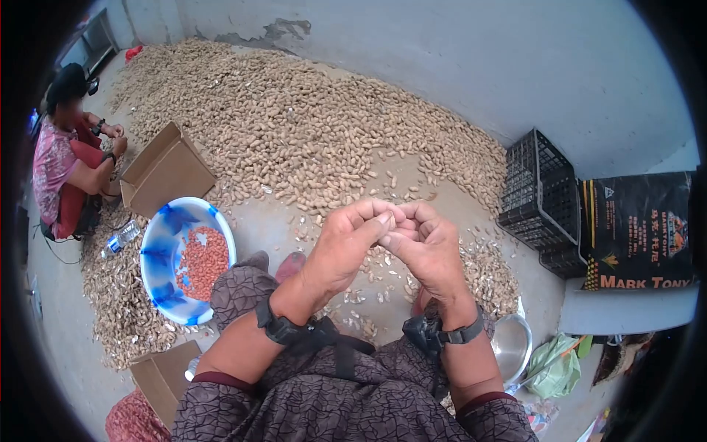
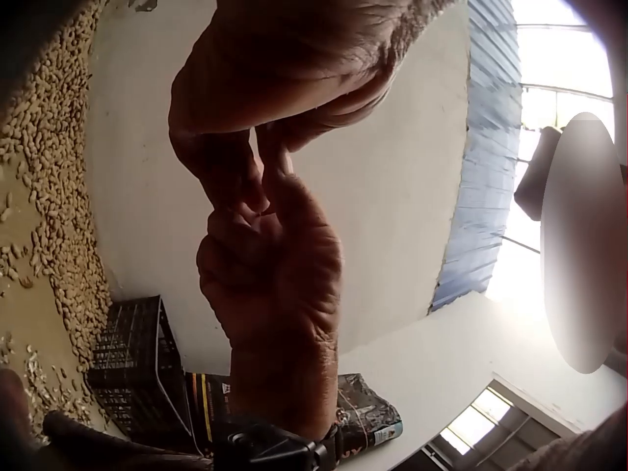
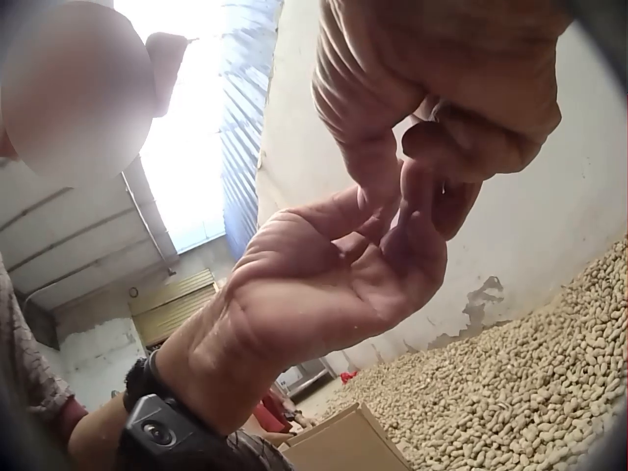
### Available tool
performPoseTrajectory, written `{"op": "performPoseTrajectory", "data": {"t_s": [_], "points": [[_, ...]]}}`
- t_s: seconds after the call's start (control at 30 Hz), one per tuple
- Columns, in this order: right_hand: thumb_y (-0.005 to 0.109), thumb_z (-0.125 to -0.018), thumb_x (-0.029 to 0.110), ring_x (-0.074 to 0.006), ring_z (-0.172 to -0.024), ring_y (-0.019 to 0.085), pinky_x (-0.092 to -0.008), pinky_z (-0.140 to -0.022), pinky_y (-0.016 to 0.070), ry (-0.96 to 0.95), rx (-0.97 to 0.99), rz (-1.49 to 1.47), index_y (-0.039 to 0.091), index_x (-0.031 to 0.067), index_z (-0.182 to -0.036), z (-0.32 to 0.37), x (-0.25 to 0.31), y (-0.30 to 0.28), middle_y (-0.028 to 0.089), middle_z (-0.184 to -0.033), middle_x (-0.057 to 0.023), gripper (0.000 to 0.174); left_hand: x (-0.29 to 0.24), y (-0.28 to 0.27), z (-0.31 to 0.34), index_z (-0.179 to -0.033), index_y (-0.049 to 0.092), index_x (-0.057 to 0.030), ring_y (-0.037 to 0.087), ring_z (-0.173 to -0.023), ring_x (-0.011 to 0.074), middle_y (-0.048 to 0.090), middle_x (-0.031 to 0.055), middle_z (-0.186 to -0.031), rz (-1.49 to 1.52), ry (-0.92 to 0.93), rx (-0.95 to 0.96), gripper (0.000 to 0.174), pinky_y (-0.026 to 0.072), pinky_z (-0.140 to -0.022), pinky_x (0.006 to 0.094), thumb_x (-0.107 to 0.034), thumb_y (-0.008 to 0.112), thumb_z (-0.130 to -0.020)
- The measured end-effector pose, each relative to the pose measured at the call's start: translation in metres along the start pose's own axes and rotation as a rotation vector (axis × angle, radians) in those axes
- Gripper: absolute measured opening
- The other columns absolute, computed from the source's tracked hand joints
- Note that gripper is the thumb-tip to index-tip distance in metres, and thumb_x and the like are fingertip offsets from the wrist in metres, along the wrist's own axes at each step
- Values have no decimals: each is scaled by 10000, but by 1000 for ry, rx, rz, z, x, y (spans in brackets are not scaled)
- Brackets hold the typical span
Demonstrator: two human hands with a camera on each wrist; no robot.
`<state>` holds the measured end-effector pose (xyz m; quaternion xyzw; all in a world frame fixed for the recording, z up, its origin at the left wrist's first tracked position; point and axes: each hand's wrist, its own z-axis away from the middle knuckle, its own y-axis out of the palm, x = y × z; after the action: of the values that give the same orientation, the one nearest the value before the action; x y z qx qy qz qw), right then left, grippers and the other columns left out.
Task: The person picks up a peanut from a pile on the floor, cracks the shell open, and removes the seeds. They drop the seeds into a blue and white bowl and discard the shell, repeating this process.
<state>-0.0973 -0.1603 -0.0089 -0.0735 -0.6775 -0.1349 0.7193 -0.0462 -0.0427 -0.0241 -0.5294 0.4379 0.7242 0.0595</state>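
Note:
In the head view my left hand (image 1: 346,239) and right hand (image 1: 431,247) meet in front of my body, palms turned up, fingers curled and thumb tips close together. From the left wrist, the right hand (image 2: 280,260) shows below, its fingertips right at the left hand's. The right wrist view has the left hand (image 3: 334,270) from below, its fingertips against the right hand's. The fingers hide what is between them, and I cannot tell whether they pinch a peanut. Beyond the hands spreads a large heap of unshelled peanuts (image 1: 294,125).
At my left stands a blue-and-white basin (image 1: 153,258) with shelled peanuts (image 1: 206,261), beside a cardboard box (image 1: 166,166) and a plastic bottle (image 1: 124,237). A person (image 1: 66,162) squats beyond. Right are black crates (image 1: 541,191), a black sack (image 1: 641,228), a metal bowl (image 1: 511,342) and empty shells (image 1: 486,283).

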Motion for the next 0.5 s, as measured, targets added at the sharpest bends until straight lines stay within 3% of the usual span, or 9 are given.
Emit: {"op": "performPoseTrajectory", "data": {"t_s": [0.07, 0.23, 0.3, 0.43, 0.5], "points": [[630, -709, -22, -45, -635, 511, -177, -556, 433, -80, -6, 63, 564, -18, -825, -3, -5, -5, 571, -748, -17, 134, 2, -3, -3, -970, 585, 29, 542, -810, 101, 597, 64, -889, -3, 118, -58, 199, 436, -743, 244, -85, 480, -844], [636, -711, -2, -53, -585, 501, -183, -525, 419, -227, -22, 181, 570, -4, -839, -1, -15, -9, 562, -707, -16, 144, 5, -10, -3, -986, 581, 9, 524, -747, 78, 593, 34, -855, 1, 102, -116, 196, 420, -680, 222, -104, 511, -843], [618, -718, 0, -52, -544, 483, -187, -484, 390, -340, -41, 402, 574, 5, -842, 3, -10, -7, 555, -673, -21, 131, 7, -10, -3, -1003, 573, -5, 515, -707, 64, 591, 19, -830, 17, 99, -99, 207, 405, -643, 208, -127, 524, -843], [598, -727, -1, -48, -525, 475, -195, -457, 369, -432, -40, 460, 575, 7, -842, 2, -11, -4, 555, -650, -34, 118, 10, -10, -5, -970, 567, -12, 521, -712, 66, 587, 16, -820, -35, 115, -122, 175, 420, -661, 216, -122, 525, -839], [574, -745, -9, -51, -551, 493, -198, -476, 390, -408, -60, 339, 572, -6, -834, -1, -16, -5, 568, -660, -33, 88, 10, -8, -6, -961, 564, -14, 522, -711, 67, 585, 17, -817, -60, 126, -130, 166, 428, -658, 221, -118, 525, -838]]}}
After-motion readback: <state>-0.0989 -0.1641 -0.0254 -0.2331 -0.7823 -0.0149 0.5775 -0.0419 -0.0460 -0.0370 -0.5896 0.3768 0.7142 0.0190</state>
